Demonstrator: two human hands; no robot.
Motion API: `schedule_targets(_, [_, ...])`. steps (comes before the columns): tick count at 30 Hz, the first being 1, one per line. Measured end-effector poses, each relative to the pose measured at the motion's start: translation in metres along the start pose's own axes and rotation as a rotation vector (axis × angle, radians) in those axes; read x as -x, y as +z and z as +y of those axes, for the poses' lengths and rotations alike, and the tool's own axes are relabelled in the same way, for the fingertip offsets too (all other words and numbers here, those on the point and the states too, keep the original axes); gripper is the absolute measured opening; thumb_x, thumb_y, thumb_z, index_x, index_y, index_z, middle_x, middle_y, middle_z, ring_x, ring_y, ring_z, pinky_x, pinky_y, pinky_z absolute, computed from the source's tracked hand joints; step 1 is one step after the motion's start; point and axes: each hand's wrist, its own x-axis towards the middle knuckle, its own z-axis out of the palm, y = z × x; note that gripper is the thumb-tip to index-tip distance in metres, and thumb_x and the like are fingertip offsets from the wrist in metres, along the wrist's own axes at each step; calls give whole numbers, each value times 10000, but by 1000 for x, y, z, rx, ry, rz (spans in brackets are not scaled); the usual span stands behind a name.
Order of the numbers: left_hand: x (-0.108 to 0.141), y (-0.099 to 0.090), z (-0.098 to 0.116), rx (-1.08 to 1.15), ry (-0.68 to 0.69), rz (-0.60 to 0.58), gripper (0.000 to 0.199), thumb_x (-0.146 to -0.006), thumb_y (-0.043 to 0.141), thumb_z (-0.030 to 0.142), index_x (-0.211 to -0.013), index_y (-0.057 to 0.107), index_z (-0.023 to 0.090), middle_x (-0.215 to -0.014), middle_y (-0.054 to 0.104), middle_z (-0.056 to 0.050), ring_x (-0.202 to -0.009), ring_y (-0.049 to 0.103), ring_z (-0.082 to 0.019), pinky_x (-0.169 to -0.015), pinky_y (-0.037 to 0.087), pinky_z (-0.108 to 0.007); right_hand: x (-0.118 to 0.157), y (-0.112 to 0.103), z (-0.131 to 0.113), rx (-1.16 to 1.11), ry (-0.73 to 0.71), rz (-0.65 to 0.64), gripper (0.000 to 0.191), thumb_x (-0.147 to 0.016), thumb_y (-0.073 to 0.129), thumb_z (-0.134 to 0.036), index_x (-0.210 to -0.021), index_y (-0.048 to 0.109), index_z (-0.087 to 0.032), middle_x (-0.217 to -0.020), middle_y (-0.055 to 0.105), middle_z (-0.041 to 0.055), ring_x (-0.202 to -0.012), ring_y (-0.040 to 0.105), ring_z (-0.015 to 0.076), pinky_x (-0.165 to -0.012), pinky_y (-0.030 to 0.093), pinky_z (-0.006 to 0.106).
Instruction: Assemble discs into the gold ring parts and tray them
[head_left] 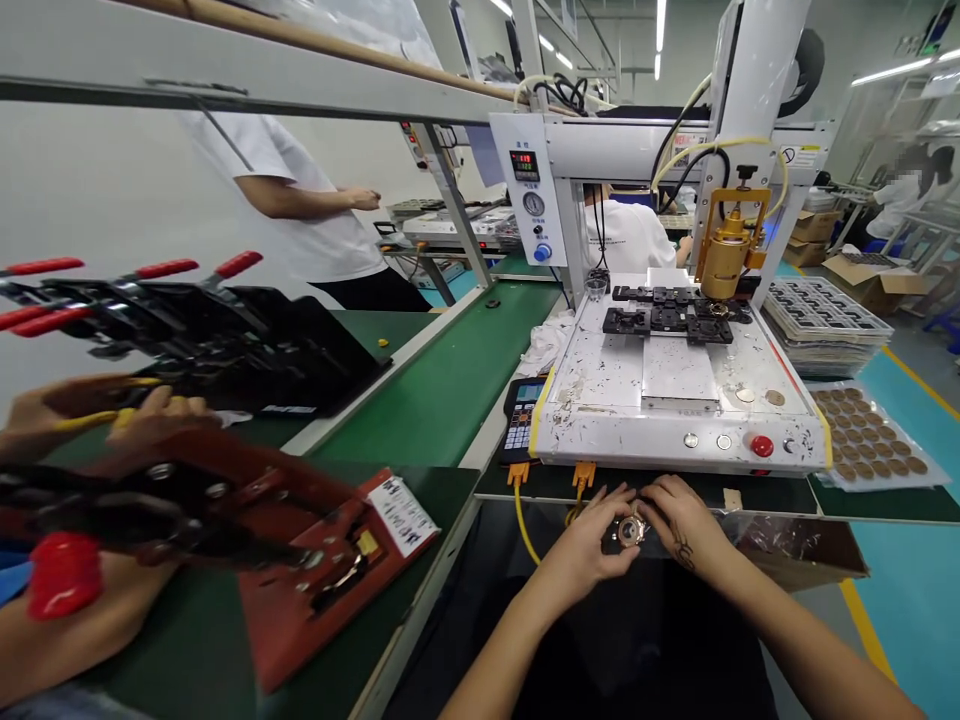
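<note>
In front of the white machine's front edge, my left hand (595,541) grips a small round watch case (630,531) with a gold-coloured rim between thumb and fingers. The fingers of my right hand (686,522) are bent against the case's other side, so both hands have hold of it. Its round face is turned up toward me. Just beyond my hands stands the machine (600,425), where black fixtures (670,312) lie under a gold-coloured press head (724,262).
Orange-ended cables (519,478) plug in near a keypad controller (523,420). Round brown discs (870,435) lie on a sheet at right, beside stacked trays (829,318). A red clamp fixture (300,610) and a co-worker's hands (161,420) are at left. A green conveyor belt (450,385) runs between.
</note>
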Motion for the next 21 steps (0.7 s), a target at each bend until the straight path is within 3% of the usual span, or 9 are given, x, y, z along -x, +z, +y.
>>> schedule_targets(5, [-3,0,-9,-114,39,-95,451,-769,756,123,-1192,645,234,-1547,612,-130,-1537,455,-297,-1327,218,-581,5,10,0,119,-79,-11,150,-1064,584,-231,-1117,718,-192,-999,694,114,-900,620,262,-800,525,388])
schedule_targets(11, [-8,-12,-5,-89,18,-164,335,-762,778,152,-1065,665,240,-1554,608,-134,-1534,460,-302,-1324,212,-576,19,24,22,137,-273,12,279,-1090,479,-169,-1235,717,-189,-1084,760,134,-849,624,244,-721,476,387])
schedule_targets(14, [-11,-19,0,-66,-2,-195,340,-748,791,146,-1055,683,248,-1560,603,-126,-1540,450,-304,-1323,217,-565,22,28,24,112,-323,25,263,-1095,485,-171,-1169,735,-205,-1027,776,107,-842,646,227,-689,454,365])
schedule_targets(18, [-12,-22,3,-13,-12,-195,336,-742,777,125,-1041,694,254,-1551,612,-112,-1538,452,-301,-1325,211,-557,39,33,13,56,-272,57,226,-1086,518,-191,-1071,742,-218,-899,755,78,-831,663,215,-692,468,347])
schedule_targets(21, [-10,-20,3,4,-30,-166,313,-738,760,114,-1010,691,253,-1543,622,-101,-1527,470,-303,-1325,212,-553,74,31,6,0,-130,120,161,-1057,568,-217,-1037,725,-250,-904,730,61,-846,674,220,-741,525,357])
